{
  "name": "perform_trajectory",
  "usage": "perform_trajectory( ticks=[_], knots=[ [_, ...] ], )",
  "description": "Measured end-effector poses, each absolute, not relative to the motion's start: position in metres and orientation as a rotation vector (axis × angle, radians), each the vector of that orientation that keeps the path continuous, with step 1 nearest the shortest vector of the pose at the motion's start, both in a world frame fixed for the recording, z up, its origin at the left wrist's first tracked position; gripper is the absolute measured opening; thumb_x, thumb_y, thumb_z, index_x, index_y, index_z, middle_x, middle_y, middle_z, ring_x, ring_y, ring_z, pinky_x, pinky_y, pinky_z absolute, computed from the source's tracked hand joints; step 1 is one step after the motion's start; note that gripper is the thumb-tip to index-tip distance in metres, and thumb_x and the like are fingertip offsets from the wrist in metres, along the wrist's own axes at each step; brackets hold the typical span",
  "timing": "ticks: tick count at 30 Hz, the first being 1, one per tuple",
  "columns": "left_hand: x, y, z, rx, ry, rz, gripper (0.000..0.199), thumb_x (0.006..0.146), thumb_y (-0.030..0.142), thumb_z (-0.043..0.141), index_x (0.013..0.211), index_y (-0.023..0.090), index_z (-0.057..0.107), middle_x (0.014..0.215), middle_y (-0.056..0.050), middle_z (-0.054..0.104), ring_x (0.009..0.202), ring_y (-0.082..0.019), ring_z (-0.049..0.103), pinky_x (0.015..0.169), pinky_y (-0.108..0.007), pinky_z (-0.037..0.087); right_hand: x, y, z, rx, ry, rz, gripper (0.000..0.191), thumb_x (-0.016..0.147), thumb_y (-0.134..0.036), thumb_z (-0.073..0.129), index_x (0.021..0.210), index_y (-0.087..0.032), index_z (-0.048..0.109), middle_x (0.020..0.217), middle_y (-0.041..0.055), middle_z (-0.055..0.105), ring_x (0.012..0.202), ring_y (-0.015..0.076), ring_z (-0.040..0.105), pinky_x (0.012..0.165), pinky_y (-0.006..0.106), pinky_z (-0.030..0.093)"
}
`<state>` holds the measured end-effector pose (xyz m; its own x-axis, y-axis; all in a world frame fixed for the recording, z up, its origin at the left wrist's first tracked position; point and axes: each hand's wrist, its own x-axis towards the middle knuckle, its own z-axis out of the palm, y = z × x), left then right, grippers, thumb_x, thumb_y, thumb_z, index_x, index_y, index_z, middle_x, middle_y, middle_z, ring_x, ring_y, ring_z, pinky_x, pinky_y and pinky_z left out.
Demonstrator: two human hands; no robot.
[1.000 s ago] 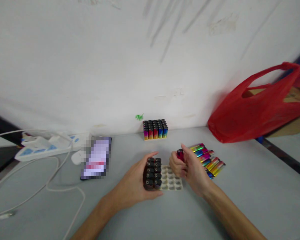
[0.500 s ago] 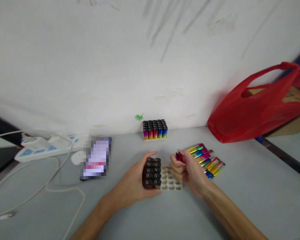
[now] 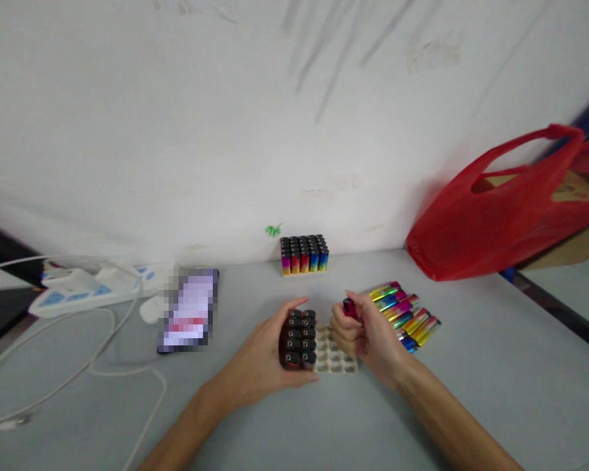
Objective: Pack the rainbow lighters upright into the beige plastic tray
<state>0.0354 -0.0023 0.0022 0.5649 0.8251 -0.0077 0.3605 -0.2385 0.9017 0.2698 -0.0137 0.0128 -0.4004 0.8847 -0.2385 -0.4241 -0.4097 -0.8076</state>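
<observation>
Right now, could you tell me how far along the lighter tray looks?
Two columns of lighters stand in the tray, steadied by the left hand. The right hand holds one lighter above the empty slots. Loose lighters lie beside it. A full block stands by the wall.

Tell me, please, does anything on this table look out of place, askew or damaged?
Nothing stands out. The left hand steadies the part-filled tray, the right hand holds one lighter, and the loose lighters lie in a tidy row. The full tray by the wall stands square.
</observation>
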Motion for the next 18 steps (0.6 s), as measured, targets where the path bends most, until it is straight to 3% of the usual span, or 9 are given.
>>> perform_trajectory(
  ticks=[8, 12, 15, 18],
  knots=[
    [0.036, -0.0026, 0.0038, 1.793, 0.963, 0.602, 0.112, 0.071, 0.022, 0.102, 0.164, 0.031, 0.041, 0.138, -0.008, 0.074, 0.12, -0.033, 0.075, 0.104, -0.044, 0.06, 0.269, -0.0138, 0.0082, -0.929, -0.829, 1.819, 0.051, 0.092, -0.058, 0.06, 0.061, -0.027, 0.033, 0.056, -0.0121, 0.016, 0.049, 0.0091, 0.008, 0.046, 0.028, 0.007],
    [0.0357, -0.0021, 0.0028, 1.797, 0.958, 0.597, 0.112, 0.072, 0.022, 0.102, 0.164, 0.032, 0.04, 0.139, -0.008, 0.075, 0.12, -0.032, 0.076, 0.104, -0.043, 0.06, 0.2659, -0.0129, 0.0072, -0.947, -0.859, 1.741, 0.056, 0.095, -0.066, 0.062, 0.065, -0.026, 0.037, 0.057, -0.0123, 0.018, 0.05, 0.0087, 0.008, 0.046, 0.026, 0.008],
    [0.0355, -0.0017, 0.0021, 1.796, 0.954, 0.599, 0.111, 0.072, 0.023, 0.102, 0.164, 0.031, 0.041, 0.14, -0.008, 0.075, 0.12, -0.032, 0.076, 0.105, -0.043, 0.06, 0.2628, -0.0145, 0.009, -0.959, -0.926, 1.613, 0.057, 0.101, -0.076, 0.058, 0.078, -0.024, 0.05, 0.058, -0.0118, 0.028, 0.049, 0.009, 0.013, 0.045, 0.025, 0.012],
    [0.0355, -0.0017, 0.0022, 1.805, 0.96, 0.603, 0.11, 0.073, 0.023, 0.102, 0.164, 0.031, 0.041, 0.142, -0.007, 0.074, 0.123, -0.032, 0.075, 0.107, -0.043, 0.059, 0.2605, -0.0179, 0.0131, -0.965, -1.057, 1.439, 0.045, 0.108, -0.067, 0.057, 0.097, -0.024, 0.06, 0.063, -0.0086, 0.045, 0.049, 0.0109, 0.029, 0.048, 0.025, 0.025]
  ],
)
